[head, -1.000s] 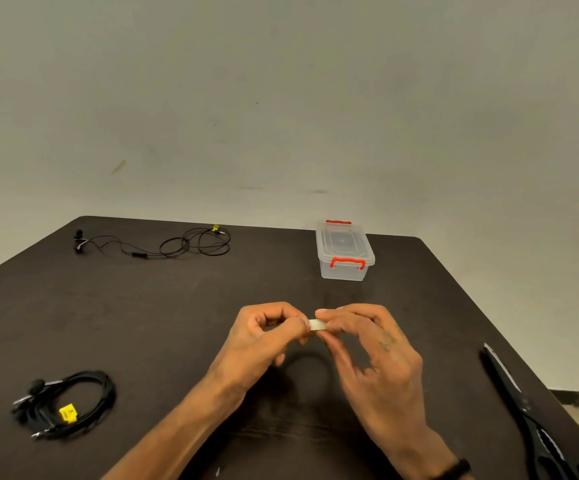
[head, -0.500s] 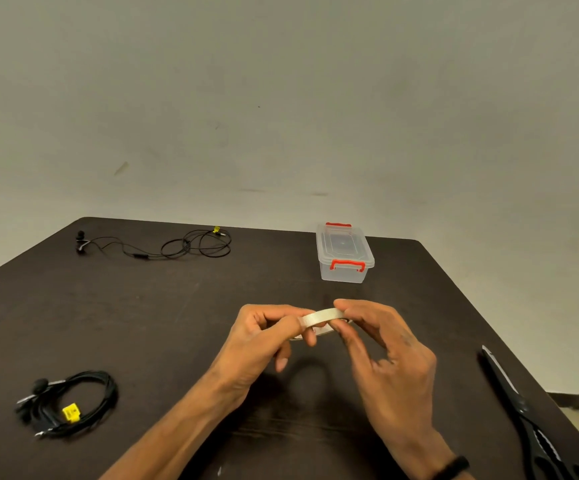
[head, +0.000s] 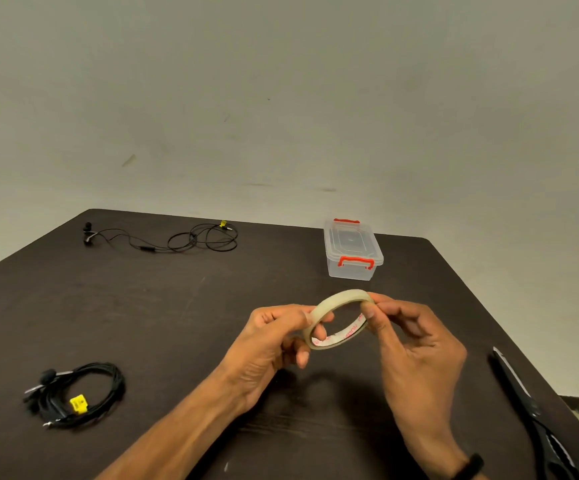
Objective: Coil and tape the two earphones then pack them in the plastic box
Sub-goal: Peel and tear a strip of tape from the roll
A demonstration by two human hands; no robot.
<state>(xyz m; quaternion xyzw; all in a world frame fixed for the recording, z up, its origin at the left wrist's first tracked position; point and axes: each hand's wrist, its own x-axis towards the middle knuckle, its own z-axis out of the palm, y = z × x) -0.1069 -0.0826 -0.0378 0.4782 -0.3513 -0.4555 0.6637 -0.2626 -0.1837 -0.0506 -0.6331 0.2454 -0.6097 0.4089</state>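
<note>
Head view: translucent cream tape roll [head: 340,318], held above the dark brown table [head: 177,313] centre, pinched by left hand [head: 274,344] at its 9 o'clock and right hand [head: 416,344] at 3 o'clock. Coiled black earphone with yellow tag [head: 76,396] at table 8 o'clock, loose black earphone [head: 177,235] at 11 o'clock, lidded clear plastic box with red clasps [head: 353,251] at 1 o'clock, black scissors [head: 537,414] at 4 o'clock.

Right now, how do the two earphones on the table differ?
The near earphone is wound into a tight bundle; the far earphone sprawls loose, only partly looped. The near one lies by the person's left arm; the far one lies at the table's back edge. Both are black with a yellow tag.
</note>
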